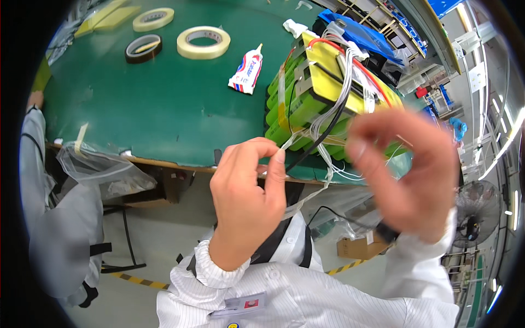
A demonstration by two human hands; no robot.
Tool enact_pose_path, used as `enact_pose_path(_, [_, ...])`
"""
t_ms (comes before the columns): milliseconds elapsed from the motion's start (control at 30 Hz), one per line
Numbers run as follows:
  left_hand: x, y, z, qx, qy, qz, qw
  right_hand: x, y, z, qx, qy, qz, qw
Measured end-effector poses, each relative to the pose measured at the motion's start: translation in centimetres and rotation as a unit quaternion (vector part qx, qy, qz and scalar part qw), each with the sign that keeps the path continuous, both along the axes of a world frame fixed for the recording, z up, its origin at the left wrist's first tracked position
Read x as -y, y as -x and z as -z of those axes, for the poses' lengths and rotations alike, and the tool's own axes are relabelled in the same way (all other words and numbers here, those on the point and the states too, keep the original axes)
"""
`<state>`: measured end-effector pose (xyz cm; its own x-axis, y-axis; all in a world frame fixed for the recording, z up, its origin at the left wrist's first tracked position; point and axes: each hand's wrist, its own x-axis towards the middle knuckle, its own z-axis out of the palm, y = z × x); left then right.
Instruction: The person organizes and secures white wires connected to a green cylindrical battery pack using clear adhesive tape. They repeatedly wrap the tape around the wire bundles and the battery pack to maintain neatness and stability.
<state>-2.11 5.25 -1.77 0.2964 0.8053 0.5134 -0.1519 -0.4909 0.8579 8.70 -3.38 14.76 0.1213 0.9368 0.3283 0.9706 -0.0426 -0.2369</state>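
Note:
A battery pack point(298, 101) of green cylindrical cells with a yellow top board stands on the table's right part. White wires point(333, 112) and a black cable point(328, 128) hang down its near side. My left hand point(246, 188) is at the table's front edge, thumb and forefinger pinched on a thin whitish strip point(286, 143) that runs up to the pack. My right hand point(410, 169) is raised in front of the pack's right side, thumb and forefinger curled toward each other. Motion smears it, and whether anything is between its fingers does not show.
On the green table point(164, 109) lie cream tape rolls point(188, 50), a brown tape roll point(131, 53) and a white glue tube point(247, 71). A plastic bag point(104, 169) hangs at the front edge. Another person's sleeve point(35, 142) is at the left. A carton point(361, 246) sits below.

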Motion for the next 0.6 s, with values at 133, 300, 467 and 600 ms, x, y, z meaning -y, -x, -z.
enact_pose_path(133, [-0.7, 0.1, -1.2, 0.047, 0.171, 0.163, 0.971, 2.5, 0.6, 6.5, -0.276, -0.018, 0.167, 0.946])
enact_pose_path(300, [-1.9, 0.4, 0.4, 0.11, 0.192, 0.237, 0.946, 1.2, 1.7, 13.3, -0.346, -0.182, 0.121, 0.912])
enact_pose_path(467, [-2.3, 0.2, 0.6, 0.121, 0.184, 0.284, 0.933, 0.1, 0.8, 14.2, -0.124, -0.252, 0.132, 0.951])
enact_pose_path(600, [-1.7, -0.1, 1.1, 0.124, 0.158, 0.289, 0.936, -0.3, 0.6, 15.0, -0.083, -0.246, 0.156, 0.953])
